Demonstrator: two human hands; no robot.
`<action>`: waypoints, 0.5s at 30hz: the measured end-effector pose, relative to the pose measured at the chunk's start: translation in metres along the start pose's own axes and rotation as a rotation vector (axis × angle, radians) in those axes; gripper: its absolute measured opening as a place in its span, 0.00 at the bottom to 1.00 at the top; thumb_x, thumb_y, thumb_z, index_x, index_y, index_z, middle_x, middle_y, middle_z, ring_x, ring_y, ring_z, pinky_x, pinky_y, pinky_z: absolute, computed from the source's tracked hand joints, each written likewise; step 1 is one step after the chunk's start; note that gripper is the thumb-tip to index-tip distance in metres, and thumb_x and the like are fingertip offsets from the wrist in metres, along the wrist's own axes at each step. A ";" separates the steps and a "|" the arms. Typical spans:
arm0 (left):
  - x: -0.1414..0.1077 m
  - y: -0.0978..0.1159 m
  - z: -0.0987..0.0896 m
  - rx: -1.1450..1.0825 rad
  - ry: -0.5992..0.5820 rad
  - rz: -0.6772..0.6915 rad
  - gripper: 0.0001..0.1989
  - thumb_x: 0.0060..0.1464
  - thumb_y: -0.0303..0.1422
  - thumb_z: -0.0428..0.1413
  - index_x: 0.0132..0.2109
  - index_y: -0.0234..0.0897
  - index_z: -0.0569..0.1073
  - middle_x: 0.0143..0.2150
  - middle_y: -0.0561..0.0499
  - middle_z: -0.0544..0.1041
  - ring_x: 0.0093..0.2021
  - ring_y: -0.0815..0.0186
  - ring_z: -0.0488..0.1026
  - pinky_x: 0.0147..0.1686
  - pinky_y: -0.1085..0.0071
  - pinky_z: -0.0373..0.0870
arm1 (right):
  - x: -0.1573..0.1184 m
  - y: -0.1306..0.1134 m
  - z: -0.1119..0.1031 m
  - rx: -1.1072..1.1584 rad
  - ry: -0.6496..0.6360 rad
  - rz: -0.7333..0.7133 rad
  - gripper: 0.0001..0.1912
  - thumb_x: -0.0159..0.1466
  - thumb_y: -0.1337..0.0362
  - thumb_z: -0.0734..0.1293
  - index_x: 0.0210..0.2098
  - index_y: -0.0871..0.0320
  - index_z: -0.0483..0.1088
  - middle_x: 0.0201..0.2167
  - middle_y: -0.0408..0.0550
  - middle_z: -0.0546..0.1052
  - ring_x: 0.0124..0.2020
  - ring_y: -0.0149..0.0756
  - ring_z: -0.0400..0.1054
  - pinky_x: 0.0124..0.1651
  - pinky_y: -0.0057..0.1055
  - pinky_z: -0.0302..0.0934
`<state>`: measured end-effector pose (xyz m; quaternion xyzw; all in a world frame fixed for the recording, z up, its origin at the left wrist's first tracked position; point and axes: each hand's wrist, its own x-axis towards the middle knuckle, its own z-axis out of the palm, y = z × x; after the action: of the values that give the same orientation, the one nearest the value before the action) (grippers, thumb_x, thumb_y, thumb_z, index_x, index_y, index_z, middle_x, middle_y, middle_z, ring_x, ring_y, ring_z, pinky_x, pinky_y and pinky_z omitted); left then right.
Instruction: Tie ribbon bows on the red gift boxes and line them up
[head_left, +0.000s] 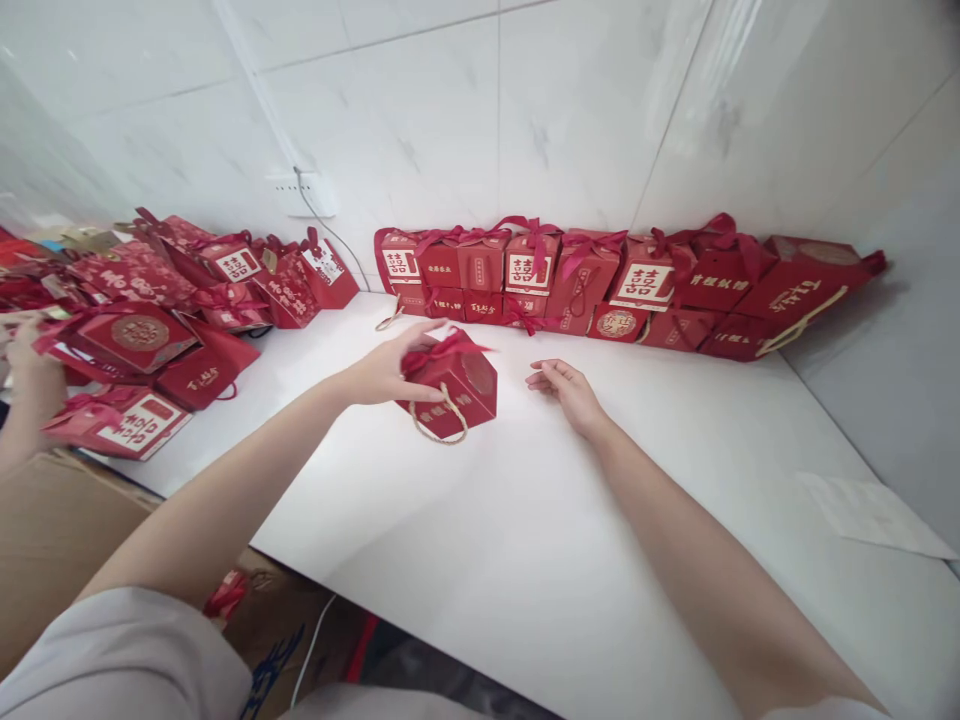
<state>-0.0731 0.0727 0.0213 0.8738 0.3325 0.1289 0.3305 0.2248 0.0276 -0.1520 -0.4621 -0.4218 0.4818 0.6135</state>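
Note:
My left hand (390,368) grips a red gift box (480,390) by its top and near side, over the middle of the white table. The box is tilted, with a red ribbon on top and a beige rope handle (442,440) hanging at its front. Gold characters show on its face. To the right of the box, apart from it, my right hand (568,392) hovers with its fingers loosely bent and parted, holding nothing. Behind both hands, a row of similar red gift boxes (581,290), stacked in two layers with ribbons, stands along the wall.
A heap of red gift boxes (217,300) lies on the left, where another person's hand (30,365) reaches in. A cardboard box (67,530) stands at the lower left. The white table (480,560) meets a tiled wall with a power socket (300,195) and cable.

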 end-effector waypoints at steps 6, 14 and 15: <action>-0.106 0.001 -0.074 -0.192 0.564 -0.080 0.53 0.40 0.58 0.62 0.69 0.48 0.51 0.63 0.48 0.68 0.59 0.47 0.68 0.52 0.54 0.71 | -0.005 0.001 0.000 -0.063 0.009 -0.005 0.18 0.58 0.47 0.70 0.39 0.54 0.74 0.34 0.46 0.80 0.35 0.35 0.73 0.44 0.33 0.63; -0.260 -0.031 -0.146 0.035 1.099 -0.599 0.27 0.57 0.44 0.49 0.62 0.44 0.62 0.45 0.66 0.76 0.51 0.57 0.72 0.40 0.63 0.73 | -0.010 0.009 -0.006 -0.102 0.022 -0.008 0.17 0.56 0.50 0.73 0.39 0.54 0.75 0.33 0.45 0.80 0.35 0.33 0.74 0.47 0.33 0.64; -0.277 -0.042 -0.142 0.011 1.071 -0.707 0.26 0.58 0.44 0.49 0.61 0.42 0.63 0.38 0.65 0.77 0.43 0.61 0.75 0.35 0.65 0.74 | -0.010 0.009 -0.006 -0.105 0.031 -0.008 0.17 0.56 0.50 0.73 0.39 0.54 0.75 0.33 0.45 0.80 0.35 0.34 0.74 0.47 0.34 0.65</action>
<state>-0.3641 -0.0184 0.0979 0.5277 0.7201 0.4292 0.1368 0.2272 0.0173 -0.1634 -0.4996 -0.4387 0.4492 0.5968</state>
